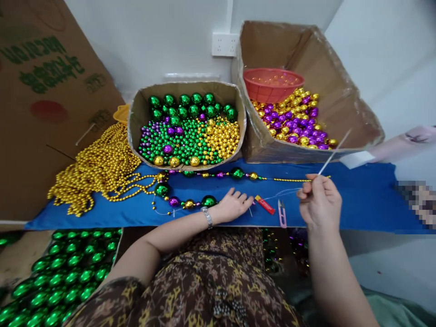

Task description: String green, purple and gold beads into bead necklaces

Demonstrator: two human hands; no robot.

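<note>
My right hand [320, 200] is raised over the right part of the table, its fingers closed on a thin white stick [329, 158] that points up and right. A string of small gold beads [289, 180] runs up to the hand and shows again past it. My left hand [235, 204] lies palm down with fingers spread, close to the end of a bead strand [190, 204] with green, purple and gold balls. What lies beneath its palm is hidden. Between the hands are a red-and-yellow packet [265, 205] and pink thread snips [282, 214]. Clear thread [286, 190] crosses the cloth.
A cardboard box [132, 122] of green, purple and gold beads stands behind the strand. Right of it, a taller box [347, 109] holds purple and gold beads and a red basket [272, 86]. Gold bead chains [98, 163] pile at left. Green balls [71, 277] lie below the table.
</note>
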